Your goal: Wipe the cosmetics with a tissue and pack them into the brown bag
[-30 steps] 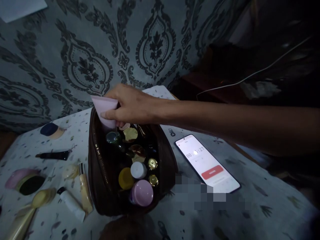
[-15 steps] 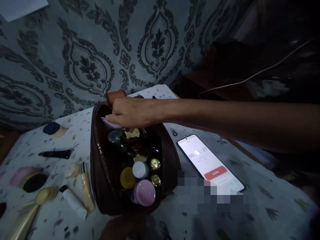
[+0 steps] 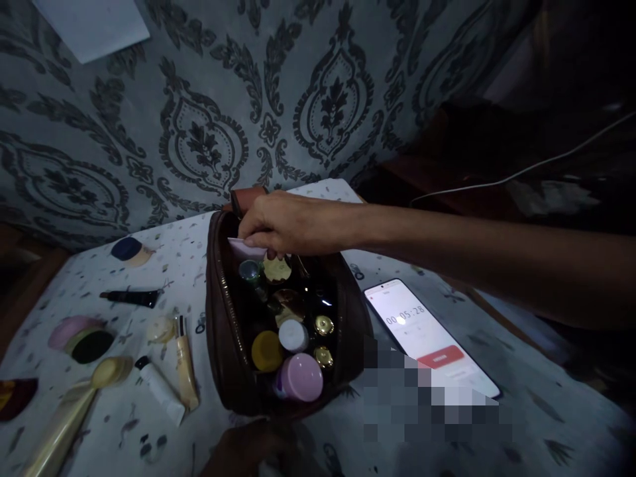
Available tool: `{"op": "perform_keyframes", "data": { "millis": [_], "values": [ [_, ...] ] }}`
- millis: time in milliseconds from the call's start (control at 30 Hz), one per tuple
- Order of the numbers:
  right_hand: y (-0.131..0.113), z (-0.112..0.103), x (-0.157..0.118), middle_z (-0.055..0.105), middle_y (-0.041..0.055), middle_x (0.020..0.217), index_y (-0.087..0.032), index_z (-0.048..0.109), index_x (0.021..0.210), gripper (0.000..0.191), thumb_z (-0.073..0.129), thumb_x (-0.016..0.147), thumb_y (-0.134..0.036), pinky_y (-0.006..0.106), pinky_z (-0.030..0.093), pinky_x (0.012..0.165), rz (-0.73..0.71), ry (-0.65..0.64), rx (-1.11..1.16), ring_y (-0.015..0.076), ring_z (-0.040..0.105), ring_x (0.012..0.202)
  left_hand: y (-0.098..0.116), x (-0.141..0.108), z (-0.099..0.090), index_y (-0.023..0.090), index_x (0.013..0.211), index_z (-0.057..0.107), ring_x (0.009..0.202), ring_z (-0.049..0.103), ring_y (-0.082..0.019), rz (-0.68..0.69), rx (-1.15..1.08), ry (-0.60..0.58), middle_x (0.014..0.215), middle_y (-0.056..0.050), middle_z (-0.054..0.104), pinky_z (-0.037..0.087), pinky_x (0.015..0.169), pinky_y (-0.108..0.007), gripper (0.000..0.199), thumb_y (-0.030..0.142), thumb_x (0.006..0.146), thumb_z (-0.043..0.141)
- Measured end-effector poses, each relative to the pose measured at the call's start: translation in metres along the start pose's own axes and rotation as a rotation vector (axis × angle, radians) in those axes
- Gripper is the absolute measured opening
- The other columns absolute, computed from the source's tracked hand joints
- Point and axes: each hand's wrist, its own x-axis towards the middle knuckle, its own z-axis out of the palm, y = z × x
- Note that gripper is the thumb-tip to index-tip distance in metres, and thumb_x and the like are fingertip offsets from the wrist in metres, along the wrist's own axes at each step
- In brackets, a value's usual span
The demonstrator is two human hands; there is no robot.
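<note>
An open dark brown zip bag (image 3: 224, 358) stands on the cloth. My right hand (image 3: 278, 222) reaches in at its far end, fingers closed on a pale pinkish flat piece (image 3: 246, 248), perhaps a card or packet, tucked against the bag's wall. Below the hand, the bag holds a pink-capped jar (image 3: 301, 377), a white cap (image 3: 293, 336), a yellow cap (image 3: 267, 351) and gold-topped bottles (image 3: 324, 325). At the bag's near end, in deep shadow, is my left hand (image 3: 243, 450); its fingers cannot be made out.
Left of the bag lie a white tube (image 3: 161, 391), a slim beige tube (image 3: 185, 364), a black tube (image 3: 132, 297), a navy-capped jar (image 3: 130, 252) and a pink round container (image 3: 74, 332). A phone (image 3: 432, 338) showing a timer lies to the right. Patterned wallpaper (image 3: 332, 99) rises behind.
The whole view has shifted, so the bag and the items appear further right. My right hand stays at the bag's far end on the pale piece. The phone's timer has advanced to 05:28.
</note>
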Motion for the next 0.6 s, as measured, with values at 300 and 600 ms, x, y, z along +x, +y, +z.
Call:
{"op": "perform_keyframes", "data": {
  "millis": [300,600],
  "values": [
    [0.014,-0.001,-0.005,0.059,-0.0058,0.064,-0.013,0.066,0.071,0.022,0.055,0.088,-0.003,0.02,0.034,0.061,-0.257,-0.001,0.006,0.0053,0.048,0.06,-0.043,0.026,0.006,0.026,0.094,0.077,0.086,0.07,-0.024,-0.087,-0.036,-0.084,0.086,-0.003,0.076,0.056,0.079,-0.031,0.035,0.055,0.087,0.058],
    [0.031,0.009,-0.009,0.072,-0.0025,0.078,-0.021,0.076,0.098,0.021,0.057,0.091,-0.015,0.023,0.041,0.064,-0.332,0.071,-0.045,0.012,0.063,0.07,-0.005,0.007,0.008,0.02,0.102,0.075,0.091,0.071,-0.023,0.075,-0.028,0.084,0.099,-0.008,0.076,0.055,0.081,-0.028,0.042,0.053,0.093,0.051]
  ]
}}
